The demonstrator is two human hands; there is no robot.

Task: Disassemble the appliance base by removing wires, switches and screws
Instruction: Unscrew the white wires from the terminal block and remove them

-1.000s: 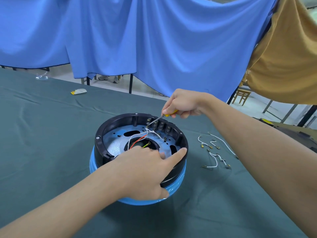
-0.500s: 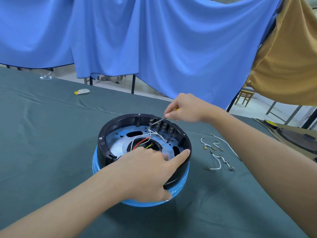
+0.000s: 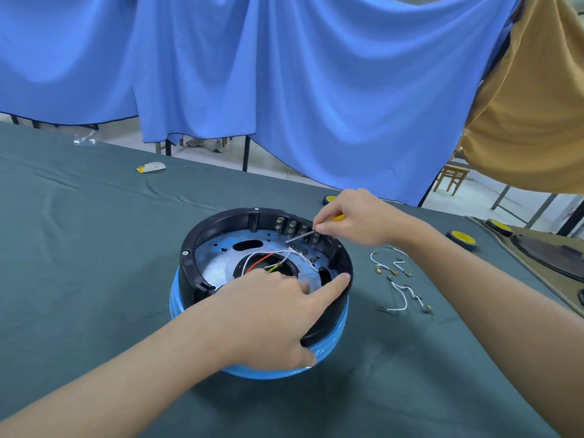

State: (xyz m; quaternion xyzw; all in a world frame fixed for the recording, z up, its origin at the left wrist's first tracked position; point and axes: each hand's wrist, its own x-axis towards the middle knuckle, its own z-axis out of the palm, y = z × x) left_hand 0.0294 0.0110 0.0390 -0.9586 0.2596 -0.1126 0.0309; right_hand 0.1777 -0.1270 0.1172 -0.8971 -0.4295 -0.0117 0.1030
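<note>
My left hand (image 3: pixel 268 314) grips the black-rimmed blue base (image 3: pixel 202 238), wires (image 3: pixel 300 252) loose inside, while my right hand (image 3: pixel 357 221) pinches a screwdriver (image 3: pixel 300 237).

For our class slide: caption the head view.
Left hand holds the appliance base; right hand points a screwdriver inside; loose wires lie beside.
</note>
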